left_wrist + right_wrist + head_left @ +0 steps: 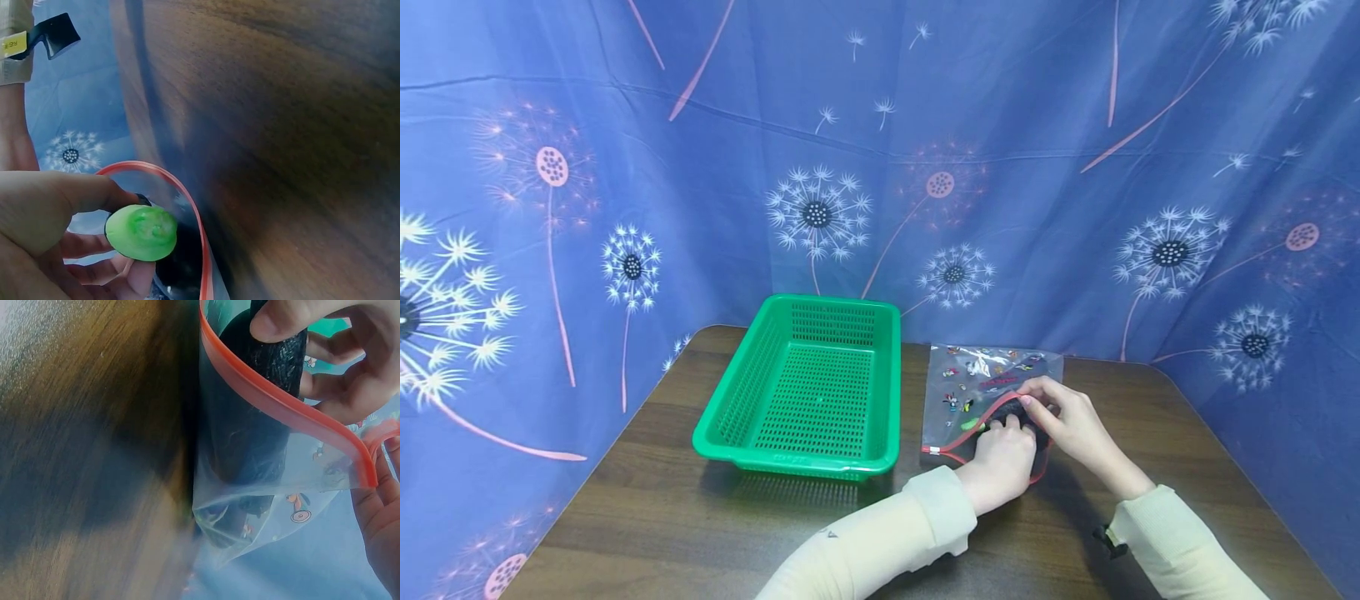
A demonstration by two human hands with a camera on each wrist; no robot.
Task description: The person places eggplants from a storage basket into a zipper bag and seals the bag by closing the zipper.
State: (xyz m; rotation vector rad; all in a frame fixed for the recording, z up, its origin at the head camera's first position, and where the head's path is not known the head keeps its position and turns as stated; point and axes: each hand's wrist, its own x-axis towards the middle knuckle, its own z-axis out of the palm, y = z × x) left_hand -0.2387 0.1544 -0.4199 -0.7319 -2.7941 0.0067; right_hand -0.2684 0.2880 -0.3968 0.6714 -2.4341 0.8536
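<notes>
A clear zip bag (951, 387) printed with small cartoon figures lies on the table, its red zip edge (262, 394) spread apart. My left hand (1003, 454) reaches into the mouth and grips a cut cucumber (140, 232), with dark rough skin and a light green cut face. Beside the cucumber inside the bag is a long, dark, smooth thing (240, 440), partly seen through the plastic. At the far side of the mouth, my right hand (1071, 421) pinches the red edge between thumb and fingers. A white slider (934, 450) sits at the zip's left end.
Left of the bag stands a green perforated plastic basket (891, 400) with nothing in it. Both are on a brown wooden table (647, 500). A blue dandelion-print cloth (1037, 167) hangs behind and around the table.
</notes>
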